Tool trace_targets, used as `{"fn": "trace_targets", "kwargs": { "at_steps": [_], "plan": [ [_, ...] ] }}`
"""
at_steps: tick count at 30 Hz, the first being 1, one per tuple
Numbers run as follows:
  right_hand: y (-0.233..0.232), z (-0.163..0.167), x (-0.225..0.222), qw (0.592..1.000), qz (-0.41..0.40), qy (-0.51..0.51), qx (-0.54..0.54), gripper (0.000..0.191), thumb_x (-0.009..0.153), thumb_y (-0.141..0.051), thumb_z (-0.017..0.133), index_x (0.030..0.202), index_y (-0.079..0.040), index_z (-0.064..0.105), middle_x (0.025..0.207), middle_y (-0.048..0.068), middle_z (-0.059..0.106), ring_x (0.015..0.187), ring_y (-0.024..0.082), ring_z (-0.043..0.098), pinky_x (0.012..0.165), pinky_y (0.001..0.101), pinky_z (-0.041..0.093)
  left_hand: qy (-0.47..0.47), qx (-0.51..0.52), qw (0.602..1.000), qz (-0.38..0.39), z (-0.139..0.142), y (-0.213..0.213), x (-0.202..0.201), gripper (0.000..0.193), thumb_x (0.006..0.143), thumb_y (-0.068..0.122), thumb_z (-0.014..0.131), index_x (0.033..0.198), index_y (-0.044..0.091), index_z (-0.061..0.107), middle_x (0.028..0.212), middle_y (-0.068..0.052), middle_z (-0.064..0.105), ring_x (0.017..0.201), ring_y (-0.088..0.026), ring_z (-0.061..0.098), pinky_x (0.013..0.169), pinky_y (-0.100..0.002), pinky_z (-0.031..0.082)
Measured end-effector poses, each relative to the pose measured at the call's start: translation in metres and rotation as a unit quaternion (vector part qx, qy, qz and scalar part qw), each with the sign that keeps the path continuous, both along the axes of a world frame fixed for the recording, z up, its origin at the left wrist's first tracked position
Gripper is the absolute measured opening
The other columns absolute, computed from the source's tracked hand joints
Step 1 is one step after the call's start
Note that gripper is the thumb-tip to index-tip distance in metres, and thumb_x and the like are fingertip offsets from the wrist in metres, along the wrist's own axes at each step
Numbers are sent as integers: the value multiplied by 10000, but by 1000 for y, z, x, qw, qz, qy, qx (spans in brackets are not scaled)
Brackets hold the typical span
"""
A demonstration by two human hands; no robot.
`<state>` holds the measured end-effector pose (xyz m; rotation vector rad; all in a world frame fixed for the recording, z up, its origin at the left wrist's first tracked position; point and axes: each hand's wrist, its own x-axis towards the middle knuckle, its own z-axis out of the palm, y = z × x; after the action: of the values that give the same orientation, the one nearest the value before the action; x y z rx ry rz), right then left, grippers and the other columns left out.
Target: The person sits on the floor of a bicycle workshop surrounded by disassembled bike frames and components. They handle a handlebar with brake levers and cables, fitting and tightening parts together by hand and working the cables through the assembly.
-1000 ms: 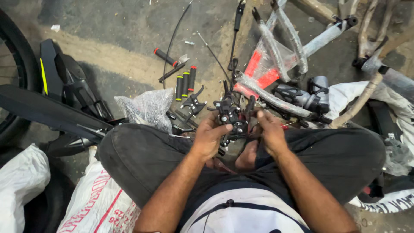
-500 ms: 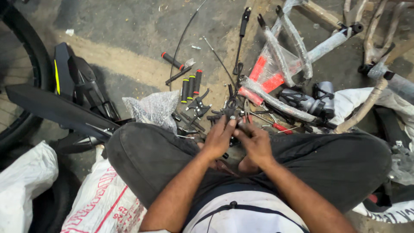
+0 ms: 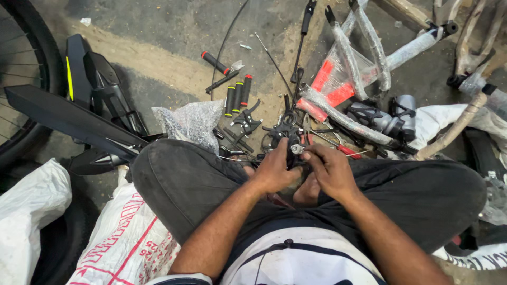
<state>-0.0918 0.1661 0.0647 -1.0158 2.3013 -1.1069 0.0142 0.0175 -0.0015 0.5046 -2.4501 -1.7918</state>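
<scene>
The person sits cross-legged on the floor (image 3: pixel 158 31), and both hands meet just beyond the knees, over a small black brake part (image 3: pixel 292 153) with a silver fitting at its top. The left hand (image 3: pixel 274 170) is clenched around the part's near left side, bracing it so it cannot turn. The right hand (image 3: pixel 330 168) pinches the silver fitting with fingertips, the finer grip suited to working a small fastener. The part sits low, close to the lap, where the forearms can steady it.

Just beyond the hands lie loose black brake arms (image 3: pixel 245 122) and a row of black grips with red ends (image 3: pixel 237 96), within easy reach. A wad of bubble wrap (image 3: pixel 190 122) lies to the left, and a plastic-wrapped bicycle frame (image 3: pixel 348 79) spreads far right.
</scene>
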Motion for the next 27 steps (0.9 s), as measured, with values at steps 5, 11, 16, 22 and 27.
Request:
{"fn": "trace_targets", "kwargs": {
  "at_steps": [5, 11, 16, 22, 27],
  "plan": [
    [5, -1, -6, 999, 1, -29, 20, 150, 941, -164, 682, 996, -25, 697, 791, 150, 683, 693, 293, 667, 648, 377, 514, -5, -42, 999, -14, -1, 2, 0, 702, 788, 183, 739, 1341, -60, 381, 899, -261, 688, 881, -466, 676, 749, -536, 518],
    [8, 1, -1, 995, 36, 92, 8, 130, 921, -155, 706, 984, -41, 701, 816, 157, 674, 736, 341, 666, 646, 416, 509, -15, -71, 996, -51, 5, -1, -1, 586, 809, 189, 726, 1267, -25, 431, 879, -255, 689, 868, -471, 670, 750, -558, 508],
    [15, 32, -37, 882, 354, 290, 115, 256, 643, -221, 761, 833, -64, 695, 761, 135, 658, 699, 360, 678, 542, 456, 510, -78, -262, 933, -235, 4, -1, 7, 380, 836, 128, 674, 1189, 51, 557, 969, -236, 718, 928, -468, 679, 807, -602, 501],
    [14, 32, -38, 949, 188, 244, 64, 300, 736, -363, 833, 852, -121, 697, 769, 80, 633, 679, 324, 652, 576, 448, 500, 46, -57, 994, -75, 3, 10, 2, 579, 789, 244, 760, 1256, -9, 527, 1111, -267, 662, 1038, -458, 640, 867, -527, 521],
    [7, 8, -12, 933, 188, 306, 15, 331, 749, -208, 759, 1059, -102, 712, 959, 62, 660, 776, 292, 671, 637, 420, 511, 49, -78, 995, -39, 4, 10, 2, 616, 730, 209, 813, 1260, 37, 552, 1110, -234, 616, 1041, -455, 615, 835, -508, 520]
  ]
}}
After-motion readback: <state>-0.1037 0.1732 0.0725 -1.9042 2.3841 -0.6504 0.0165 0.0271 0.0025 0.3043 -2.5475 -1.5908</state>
